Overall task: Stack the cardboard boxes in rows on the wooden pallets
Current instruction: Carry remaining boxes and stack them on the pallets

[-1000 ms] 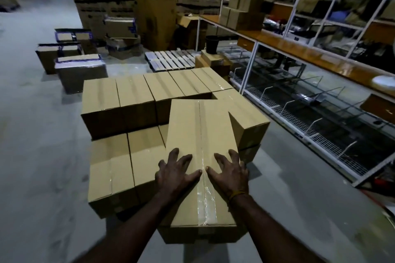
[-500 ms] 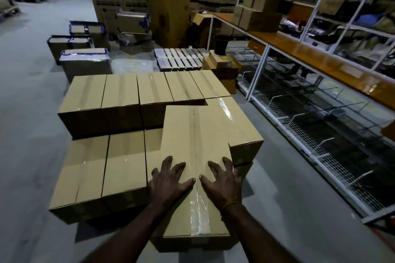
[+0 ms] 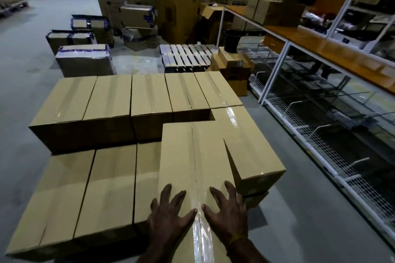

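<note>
A long taped cardboard box point(image 3: 192, 156) lies on top of the stack in front of me, its near end overhanging toward me. My left hand point(image 3: 168, 213) and my right hand point(image 3: 226, 211) press flat on its top, fingers spread, either side of the tape seam. To its right sits another upper-layer box point(image 3: 245, 145). A far row of several boxes point(image 3: 132, 100) stands at the same height. A lower row of boxes point(image 3: 85, 190) lies to the left. The pallet beneath the stack is hidden.
A bare wooden pallet point(image 3: 186, 55) lies on the floor beyond the stack. White wire shelving point(image 3: 320, 126) with an orange shelf board runs along the right. Wrapped cartons point(image 3: 85, 60) and tall box stacks stand behind. Grey floor stretches to the left.
The taped box has slid forward over the stack under both palms, closing on the far row. My view has moved closer and lower.
</note>
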